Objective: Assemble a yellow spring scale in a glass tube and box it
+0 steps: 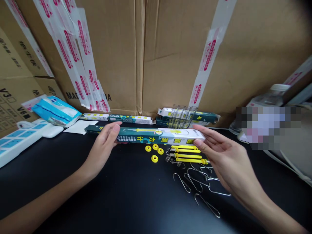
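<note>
A long, narrow green and white box (pixel 156 136) with yellow lettering is held level above the black table. My left hand (pixel 103 146) grips it left of the middle, thumb on top. My right hand (pixel 224 152) pinches its white right end between thumb and fingers. Just beyond the box stand several clear tubes (pixel 181 117). Several yellow rings (pixel 154 158) lie below the box's middle. To their right are several yellow rods (pixel 188 156) with small springs, partly behind the box and my right hand. Bent metal hooks (pixel 207 204) are scattered nearer to me.
More narrow boxes (pixel 131 119) lie along the cardboard (pixel 170 58) at the back. A blue packet (pixel 57 110) and a white power strip (pixel 21 139) are at the left, beside white paper (pixel 80 126). A clear bottle (pixel 265 96) stands at the right, near a blurred-out area.
</note>
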`<control>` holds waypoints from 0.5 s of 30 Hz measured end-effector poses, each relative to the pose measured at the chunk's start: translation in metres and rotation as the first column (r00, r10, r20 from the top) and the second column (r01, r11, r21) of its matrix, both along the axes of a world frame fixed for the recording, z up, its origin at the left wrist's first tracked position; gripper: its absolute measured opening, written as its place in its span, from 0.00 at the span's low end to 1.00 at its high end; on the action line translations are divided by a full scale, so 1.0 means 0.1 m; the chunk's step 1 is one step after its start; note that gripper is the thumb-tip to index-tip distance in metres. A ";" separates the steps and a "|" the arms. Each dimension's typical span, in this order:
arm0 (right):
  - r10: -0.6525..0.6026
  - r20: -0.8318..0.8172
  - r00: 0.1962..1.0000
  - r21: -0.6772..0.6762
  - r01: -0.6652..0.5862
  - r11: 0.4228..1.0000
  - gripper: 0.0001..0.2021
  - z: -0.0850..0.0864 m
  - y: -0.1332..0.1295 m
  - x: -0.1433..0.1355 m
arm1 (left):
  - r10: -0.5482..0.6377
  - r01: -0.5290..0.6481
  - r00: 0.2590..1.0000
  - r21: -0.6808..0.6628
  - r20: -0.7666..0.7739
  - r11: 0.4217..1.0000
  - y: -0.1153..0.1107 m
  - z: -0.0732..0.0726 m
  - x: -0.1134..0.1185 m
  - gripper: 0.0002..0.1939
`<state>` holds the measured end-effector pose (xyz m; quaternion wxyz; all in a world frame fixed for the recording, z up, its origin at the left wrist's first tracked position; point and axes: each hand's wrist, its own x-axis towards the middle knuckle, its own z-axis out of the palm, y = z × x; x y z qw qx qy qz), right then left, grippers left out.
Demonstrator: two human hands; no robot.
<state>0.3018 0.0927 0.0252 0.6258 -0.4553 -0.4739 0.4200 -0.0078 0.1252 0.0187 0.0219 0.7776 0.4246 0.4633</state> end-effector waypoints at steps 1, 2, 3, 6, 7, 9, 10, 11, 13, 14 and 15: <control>0.002 0.008 1.000 0.003 -0.002 1.000 0.23 -0.01 0.02 0.02 | -0.024 0.026 0.999 -0.048 0.040 0.999 -0.03 -0.01 0.03 0.20; 0.008 0.021 1.000 0.007 -0.008 1.000 0.23 -0.03 0.05 0.05 | -0.042 0.049 0.996 -0.086 0.080 0.995 -0.06 -0.01 0.07 0.20; 0.017 0.041 0.999 0.011 -0.017 1.000 0.23 -0.05 0.08 0.08 | -0.061 0.075 0.992 -0.122 0.114 0.990 -0.10 -0.01 0.10 0.20; 0.062 0.164 0.985 0.060 -0.073 0.996 0.21 -0.09 0.15 0.21 | -0.081 0.234 0.891 -0.299 0.446 0.925 -0.22 0.01 0.18 0.28; 0.077 0.237 0.968 0.082 -0.099 0.992 0.19 -0.10 0.16 0.26 | -0.079 0.283 0.844 -0.314 0.530 0.906 -0.24 0.02 0.20 0.29; 0.051 0.456 0.889 0.132 -0.124 0.983 0.16 -0.13 0.18 0.36 | -0.113 0.346 0.796 -0.294 0.595 0.891 -0.29 0.01 0.21 0.30; -0.008 0.584 0.812 0.182 -0.121 0.976 0.16 -0.15 0.19 0.40 | -0.137 0.358 0.799 -0.279 0.586 0.891 -0.30 -0.01 0.21 0.31; -0.087 0.703 0.706 0.252 -0.134 0.958 0.17 -0.16 0.19 0.45 | -0.163 0.360 0.816 -0.268 0.554 0.894 -0.32 -0.02 0.21 0.32; -0.245 0.817 0.522 0.395 -0.196 0.898 0.18 -0.19 0.18 0.51 | -0.199 0.344 0.866 -0.256 0.459 0.904 -0.35 -0.06 0.21 0.34; -0.302 0.835 0.460 0.440 -0.228 0.868 0.19 -0.19 0.18 0.52 | -0.210 0.331 0.887 -0.251 0.411 0.910 -0.37 -0.07 0.21 0.35; -0.343 0.839 0.423 0.472 -0.252 0.845 0.19 -0.20 0.18 0.53 | -0.216 0.319 0.904 -0.245 0.370 0.915 -0.38 -0.08 0.22 0.36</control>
